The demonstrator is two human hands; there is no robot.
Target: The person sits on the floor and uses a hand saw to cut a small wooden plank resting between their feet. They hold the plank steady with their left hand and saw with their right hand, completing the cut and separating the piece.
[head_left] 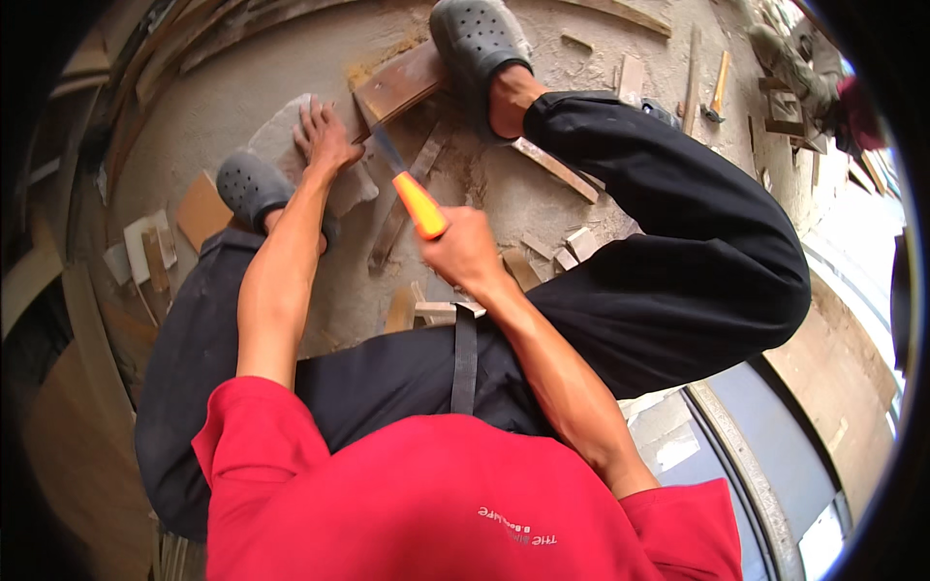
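In the head view I am looking straight down past a red shirt and dark trousers onto a dusty floor (242, 87) littered with wood offcuts. The right hand (463, 250) is wrapping tightly round the orange handle of a handsaw (417, 203); its narrow blade is running up and away from that hand toward a brown wooden board (402, 85). The board is lying just beyond the blade tip, and a grey clog (478, 39) is pressing down on its far end to pin it. The left hand (325, 136) is spreading flat, fingers wide, on a pale grey slab (281, 136) just beside the near edge of the board, holding nothing and bracing. A second grey clog (250, 186) is sitting just below that hand.

Judging the progress: the blade is meeting the board at its near edge, and I am seeing no separated piece falling away from it, so I take the cut to be at an early stage or partway, with most of the board's width not yet sawn. How deep the kerf is going I cannot tell, since the blade is hiding it. Short cut strips (572, 247) are lying to the right of the sawing hand, well apart from the board.
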